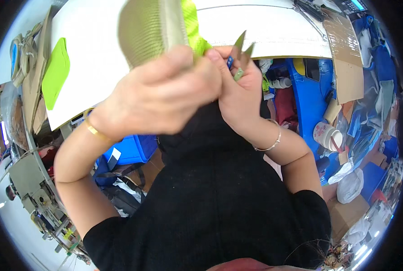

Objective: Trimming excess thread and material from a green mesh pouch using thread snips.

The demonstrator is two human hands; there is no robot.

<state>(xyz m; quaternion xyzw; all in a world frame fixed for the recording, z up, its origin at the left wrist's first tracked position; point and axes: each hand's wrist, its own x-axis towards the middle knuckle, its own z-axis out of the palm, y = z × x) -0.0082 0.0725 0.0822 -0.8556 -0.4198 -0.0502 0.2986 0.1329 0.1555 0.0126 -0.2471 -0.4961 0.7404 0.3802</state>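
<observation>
A padded-looking fabric piece (140, 34), with olive ribbed mesh, a pale band and a lime green edge, is raised over the white table. My left hand (158, 92), smeared by motion, is closed on its lower end. The thumb and fingers of my right hand (242, 88) pinch the lime green fabric (191, 25) beside it, close to my left hand. Tucked in the right palm are small thread snips (240, 43), their two pointed blades sticking up and spread apart. Bits of blue and green show on their handles.
On the left of the white table (88, 63) lies a flat lime green panel (56, 74). Below its right edge hangs a blue bin (303, 104), with a white tub (328, 135) nearby. Cardboard (344, 58) stands at right; a sewing machine (34, 185) is at lower left.
</observation>
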